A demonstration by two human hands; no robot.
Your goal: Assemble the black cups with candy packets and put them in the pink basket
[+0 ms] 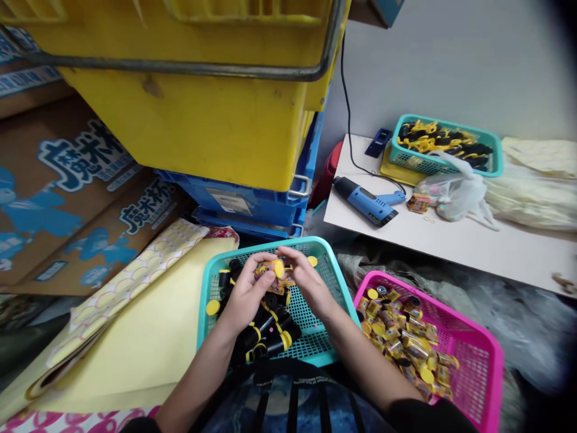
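Over the teal basket (336, 288), my left hand (246, 294) is closed round a small canister (267, 269) with a printed wrap and a yellow cap facing right. My right hand (309, 282) is close beside the cap, its fingers stretched out and apart; whether a fingertip touches the canister I cannot tell. Below my hands, several black canisters (274, 340) with yellow rims lie in the basket, mostly on its left side. A loose yellow cap (213, 307) rests near the basket's left wall.
A pink basket (484, 361) at my right holds many wrapped canisters (396, 337). On the white table (451, 240) lie a blue heat gun (367, 201), a plastic bag (469, 192) and another teal basket (498, 159). Yellow crates (202, 120) stand ahead; cardboard boxes (58, 198) lean left.
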